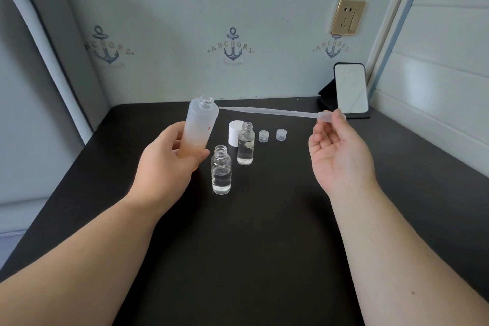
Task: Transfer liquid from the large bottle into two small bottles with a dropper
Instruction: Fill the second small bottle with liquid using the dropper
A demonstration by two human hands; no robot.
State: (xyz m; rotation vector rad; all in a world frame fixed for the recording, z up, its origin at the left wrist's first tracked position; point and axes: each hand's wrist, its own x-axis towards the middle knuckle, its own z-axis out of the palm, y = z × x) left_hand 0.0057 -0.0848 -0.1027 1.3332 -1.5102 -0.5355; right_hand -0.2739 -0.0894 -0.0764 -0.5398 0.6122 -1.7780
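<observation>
Gripping large bottle (200, 128) left hand (169, 156), dropper (280, 112) right hand (341, 152).

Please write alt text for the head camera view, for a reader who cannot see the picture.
A person's left hand holds a tilted, uncapped large frosted bottle while the right hand pinches the bulb of a dropper lying nearly level, its tip beside the bottle's neck. Two open small bottles holding clear liquid, a white cap and two small caps stand on the dark table.
</observation>
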